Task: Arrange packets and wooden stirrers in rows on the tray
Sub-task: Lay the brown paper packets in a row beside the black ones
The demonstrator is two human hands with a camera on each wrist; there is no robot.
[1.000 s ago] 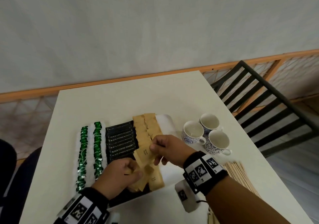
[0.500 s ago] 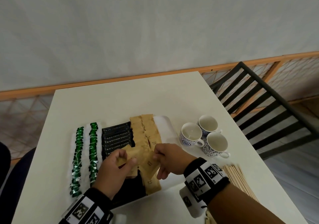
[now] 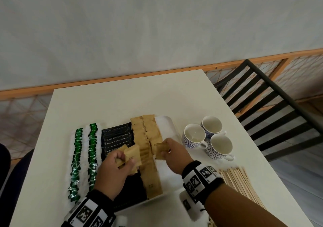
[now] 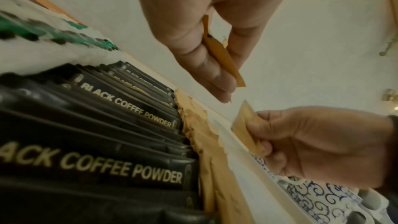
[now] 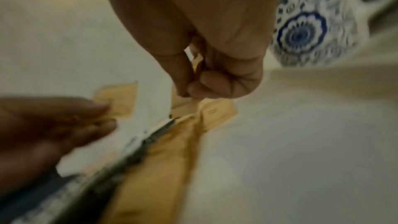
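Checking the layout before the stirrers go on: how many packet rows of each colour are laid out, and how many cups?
Green packet rows: 2
Black packet rows: 1
Brown packet rows: 2
Cups: 3
Total: 8

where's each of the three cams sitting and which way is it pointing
Head: on the head, looking down at the white tray on the table; both hands and wristbands show.
Left wrist: low above the black coffee powder packets, facing along the left hand.
Right wrist: blurred, along the right hand toward the brown paper packets.
Shared: both wrist views show both hands and the blue-patterned white cups.
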